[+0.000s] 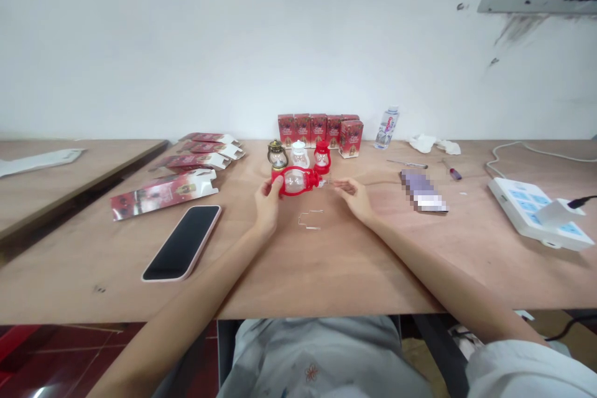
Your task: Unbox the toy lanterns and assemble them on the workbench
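Note:
My left hand [269, 202] grips the base of a small red toy lantern [295, 181], which lies on its side in the air with its top pointing right. Its middle is see-through. At that top end the fingers of my right hand [353, 194] are pinched on what looks like a thin wire [329, 180]; its exact shape is too small to tell. Bent thin wire pieces [310, 219] lie on the table below. Behind the held lantern stand a bronze lantern [277, 155], a white lantern [299, 154] and another red lantern [322, 155], all upright.
Several red boxes [318, 129] and a bottle [387, 129] stand by the wall. Flattened cartons [163, 194] and a phone [181, 242] lie left. To the right are another phone [423, 189], a screwdriver [452, 170], tissues [423, 143] and a power strip [541, 211].

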A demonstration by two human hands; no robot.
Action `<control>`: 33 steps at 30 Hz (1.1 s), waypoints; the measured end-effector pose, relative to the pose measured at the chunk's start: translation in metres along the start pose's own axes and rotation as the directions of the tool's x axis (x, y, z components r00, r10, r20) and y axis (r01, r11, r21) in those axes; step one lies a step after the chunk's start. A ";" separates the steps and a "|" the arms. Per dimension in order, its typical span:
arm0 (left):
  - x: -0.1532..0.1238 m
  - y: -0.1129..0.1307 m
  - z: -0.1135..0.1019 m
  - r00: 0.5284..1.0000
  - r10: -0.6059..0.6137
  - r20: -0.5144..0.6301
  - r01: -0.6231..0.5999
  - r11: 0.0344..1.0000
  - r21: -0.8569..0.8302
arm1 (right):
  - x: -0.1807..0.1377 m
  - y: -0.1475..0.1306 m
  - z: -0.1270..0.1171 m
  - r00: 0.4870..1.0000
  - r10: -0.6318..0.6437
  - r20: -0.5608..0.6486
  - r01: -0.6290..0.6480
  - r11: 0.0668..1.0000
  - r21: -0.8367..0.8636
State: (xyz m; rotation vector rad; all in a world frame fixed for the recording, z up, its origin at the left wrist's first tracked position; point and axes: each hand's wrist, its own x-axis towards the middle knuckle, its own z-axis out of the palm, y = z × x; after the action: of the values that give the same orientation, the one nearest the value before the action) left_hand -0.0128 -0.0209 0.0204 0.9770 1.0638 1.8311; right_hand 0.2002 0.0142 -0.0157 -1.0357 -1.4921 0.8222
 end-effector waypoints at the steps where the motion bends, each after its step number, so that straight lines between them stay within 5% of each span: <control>1: 0.001 0.000 0.000 1.000 -0.012 -0.013 0.012 1.000 -0.019 | -0.004 -0.004 0.002 0.998 -0.030 0.048 0.032 0.998 -0.059; 5: 0.002 0.002 0.000 0.997 -0.049 -0.060 0.043 0.995 -0.087 | -0.023 -0.024 0.010 0.952 -0.134 0.276 0.217 0.931 -0.294; 11: 0.002 0.006 0.003 0.989 -0.135 -0.061 0.119 0.968 -0.220 | -0.039 -0.039 0.022 0.734 -0.221 0.642 0.560 0.732 -0.388; 21: 0.002 0.008 0.003 0.986 -0.161 -0.050 0.145 0.960 -0.238 | -0.032 -0.041 0.013 0.614 -0.257 0.746 0.778 0.358 -0.517; 26: 0.002 0.009 0.003 0.981 -0.184 -0.062 0.165 0.958 -0.234 | -0.025 -0.045 0.003 0.644 -0.163 0.748 0.757 0.283 -0.590; 33: 0.004 0.011 0.001 0.959 -0.283 -0.032 0.267 0.931 -0.248 | -0.006 -0.034 -0.030 0.891 0.134 0.434 0.353 0.394 -0.848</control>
State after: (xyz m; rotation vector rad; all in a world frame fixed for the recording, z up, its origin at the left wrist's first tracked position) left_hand -0.0166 -0.0207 0.0311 0.5930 0.9384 1.7200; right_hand 0.2236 -0.0056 0.0184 -1.5757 -2.5266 -0.0128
